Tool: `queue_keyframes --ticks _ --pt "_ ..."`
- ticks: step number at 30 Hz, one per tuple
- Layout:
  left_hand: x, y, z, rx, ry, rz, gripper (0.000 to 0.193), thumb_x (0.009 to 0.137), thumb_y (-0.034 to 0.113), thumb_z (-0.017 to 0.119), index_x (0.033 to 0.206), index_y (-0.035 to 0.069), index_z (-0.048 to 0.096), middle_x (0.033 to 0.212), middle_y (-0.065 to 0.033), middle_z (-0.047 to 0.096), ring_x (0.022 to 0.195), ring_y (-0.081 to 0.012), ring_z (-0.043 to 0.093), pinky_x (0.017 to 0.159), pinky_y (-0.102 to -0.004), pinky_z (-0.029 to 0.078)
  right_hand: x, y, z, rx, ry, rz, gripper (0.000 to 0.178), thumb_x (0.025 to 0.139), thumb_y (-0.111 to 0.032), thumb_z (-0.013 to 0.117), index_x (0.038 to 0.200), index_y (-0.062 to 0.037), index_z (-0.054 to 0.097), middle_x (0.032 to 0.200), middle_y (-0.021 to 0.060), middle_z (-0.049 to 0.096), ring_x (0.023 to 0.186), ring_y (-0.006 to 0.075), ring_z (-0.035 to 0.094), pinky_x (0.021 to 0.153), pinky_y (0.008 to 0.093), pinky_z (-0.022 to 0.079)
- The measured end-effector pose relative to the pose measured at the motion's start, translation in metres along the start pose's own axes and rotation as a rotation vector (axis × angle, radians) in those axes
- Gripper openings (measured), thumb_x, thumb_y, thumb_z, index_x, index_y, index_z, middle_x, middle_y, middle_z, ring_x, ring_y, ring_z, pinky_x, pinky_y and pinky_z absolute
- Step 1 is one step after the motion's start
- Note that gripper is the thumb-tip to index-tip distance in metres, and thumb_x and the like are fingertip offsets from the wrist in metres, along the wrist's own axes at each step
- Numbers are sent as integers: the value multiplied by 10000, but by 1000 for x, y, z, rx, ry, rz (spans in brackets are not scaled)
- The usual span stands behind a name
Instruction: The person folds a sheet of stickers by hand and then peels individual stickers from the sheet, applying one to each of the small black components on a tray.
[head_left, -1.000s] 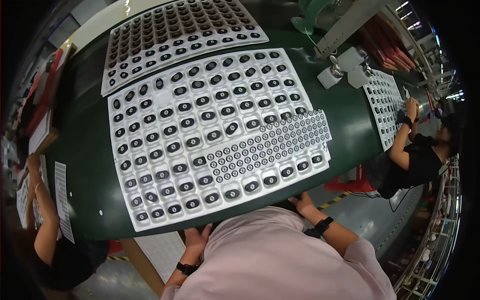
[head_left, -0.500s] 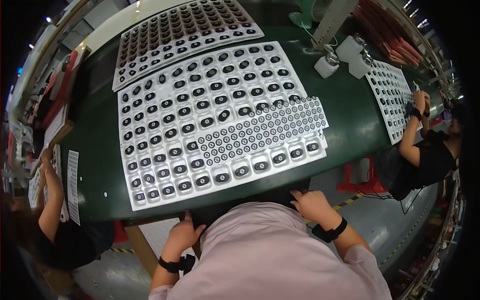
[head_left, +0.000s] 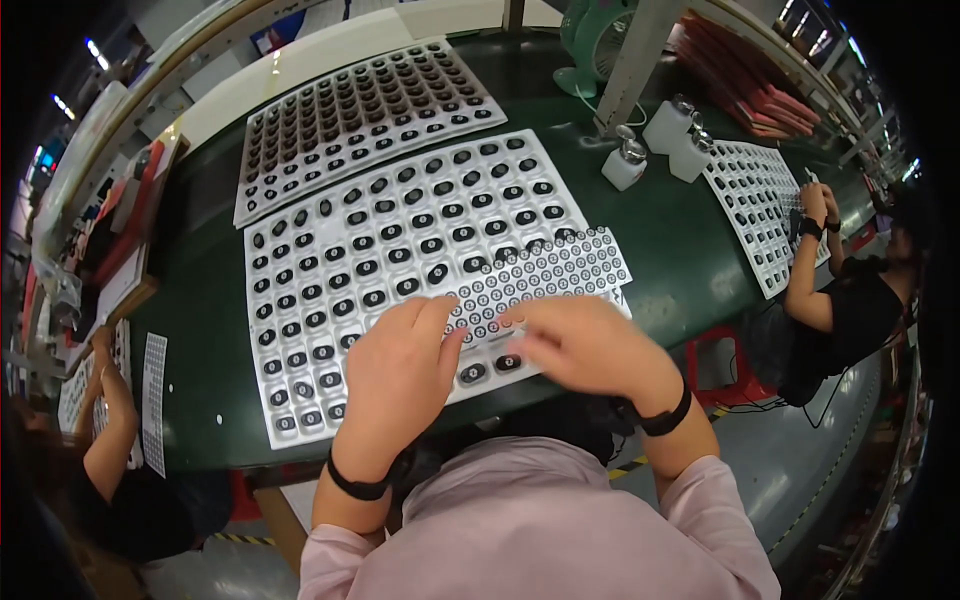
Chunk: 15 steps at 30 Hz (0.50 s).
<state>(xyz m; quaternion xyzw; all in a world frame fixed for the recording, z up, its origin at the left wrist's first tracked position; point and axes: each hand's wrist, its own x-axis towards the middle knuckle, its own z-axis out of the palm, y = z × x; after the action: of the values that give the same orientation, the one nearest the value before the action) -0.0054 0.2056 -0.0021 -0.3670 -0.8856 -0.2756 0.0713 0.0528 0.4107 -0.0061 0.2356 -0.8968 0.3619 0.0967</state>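
Observation:
A white moulded tray (head_left: 330, 240) lies on the green table, its pockets holding black oval parts (head_left: 373, 298) with a pale round mark. Across its near right part rests a sheet of round stickers (head_left: 560, 262), white with rows of small dark circles. My left hand (head_left: 395, 375) is over the tray at the sheet's left end, thumb and fingers apart, nothing seen in it. My right hand (head_left: 595, 345) is above the sheet's near edge, somewhat blurred, its thumb apart from the fingers. Whether either hand touches the sheet I cannot tell.
A second filled tray (head_left: 370, 110) lies behind. White bottles (head_left: 626, 166) stand by a metal post (head_left: 640, 70) and a green fan (head_left: 590, 50). Co-workers sit left and right, with another tray (head_left: 750, 210) at right and a narrow sticker sheet (head_left: 154, 400) at left.
Both my hands have risen from the table's near edge beside my body and come forward over the tray and the sticker sheet. The view has shifted slightly.

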Motion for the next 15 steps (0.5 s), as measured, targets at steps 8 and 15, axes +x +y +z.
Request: queue_keyframes --ticks 8,15 --pt "25 -13 37 138 50 1 262 767 148 715 980 36 610 876 -107 621 854 -307 600 703 -404 484 -13 24 5 -242 19 390 202 839 -283 654 900 -91 640 768 109 658 716 317 640 612 411 496" --pt "23 -18 44 28 149 101 261 778 92 705 1007 10 610 969 -161 632 910 -348 595 793 -410 465 -23 27 13 -130 188 352 177 849 -258 640 856 -84 610 757 83 642 715 309 635 607 417 492"
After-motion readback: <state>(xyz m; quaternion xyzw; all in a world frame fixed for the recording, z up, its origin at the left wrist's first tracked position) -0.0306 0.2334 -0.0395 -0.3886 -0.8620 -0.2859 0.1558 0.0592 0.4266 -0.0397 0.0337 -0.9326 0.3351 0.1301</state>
